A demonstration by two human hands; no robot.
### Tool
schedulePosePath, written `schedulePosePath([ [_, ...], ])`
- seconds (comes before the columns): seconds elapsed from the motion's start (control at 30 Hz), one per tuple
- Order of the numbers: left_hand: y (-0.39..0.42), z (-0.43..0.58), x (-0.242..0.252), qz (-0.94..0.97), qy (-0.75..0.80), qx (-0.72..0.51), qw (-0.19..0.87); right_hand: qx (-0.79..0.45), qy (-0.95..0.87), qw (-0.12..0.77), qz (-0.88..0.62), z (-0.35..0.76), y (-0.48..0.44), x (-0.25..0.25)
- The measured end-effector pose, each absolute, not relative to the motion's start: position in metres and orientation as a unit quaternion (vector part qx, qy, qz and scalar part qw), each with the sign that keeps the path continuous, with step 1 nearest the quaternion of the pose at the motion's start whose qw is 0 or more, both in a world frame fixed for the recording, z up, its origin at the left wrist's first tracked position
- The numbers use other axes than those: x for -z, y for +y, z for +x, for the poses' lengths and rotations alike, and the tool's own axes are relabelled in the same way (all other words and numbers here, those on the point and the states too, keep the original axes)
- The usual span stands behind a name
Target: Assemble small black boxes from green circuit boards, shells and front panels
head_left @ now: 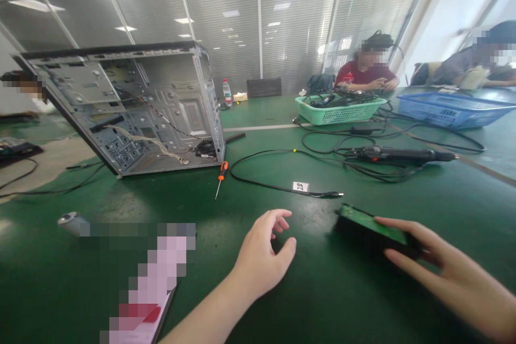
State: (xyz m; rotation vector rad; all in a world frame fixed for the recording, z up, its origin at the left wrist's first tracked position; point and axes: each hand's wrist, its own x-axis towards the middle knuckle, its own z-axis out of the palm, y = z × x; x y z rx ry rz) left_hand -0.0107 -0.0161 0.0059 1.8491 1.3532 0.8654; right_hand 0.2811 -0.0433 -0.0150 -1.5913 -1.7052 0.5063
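My right hand grips a black box-shaped computer part with a green circuit board on its upper face; it is blurred and tilted just over the table, and I cannot tell if it touches. To its left, my left hand hovers with fingers curled but apart, holding nothing. Beyond the hands lies a black cable with a metal plug, beside a white number tag. An orange-handled screwdriver rests by the opened computer case, which stands upright at the left with loose wires inside.
A black electric screwdriver lies among cords at the right. Behind it are a green basket full of cables and a blue basket. A silver cylinder and a partly blurred pink object lie front left. Several people sit around.
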Motion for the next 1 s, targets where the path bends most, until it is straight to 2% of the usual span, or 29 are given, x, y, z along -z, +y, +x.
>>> schedulePosePath([
  [0.13,-0.015,-0.013,0.001,0.695,0.502,-0.375,0.352,-0.303,-0.699,0.347,-0.547,0.198,-0.024,0.003],
  [0.27,-0.009,-0.014,0.01,0.659,0.497,-0.425,0.372,-0.333,-0.699,0.353,-0.524,0.164,-0.018,0.0],
  [0.53,-0.007,-0.013,0.004,0.682,0.509,-0.398,0.342,-0.285,-0.724,0.375,-0.504,0.175,-0.014,0.025],
  [0.7,-0.007,-0.014,0.006,0.67,0.528,-0.384,0.354,-0.207,-0.753,0.406,-0.476,0.177,-0.014,0.024],
  [1.0,-0.007,-0.014,0.009,0.666,0.473,-0.448,0.364,-0.155,-0.781,0.401,-0.454,0.178,-0.016,0.019],
])
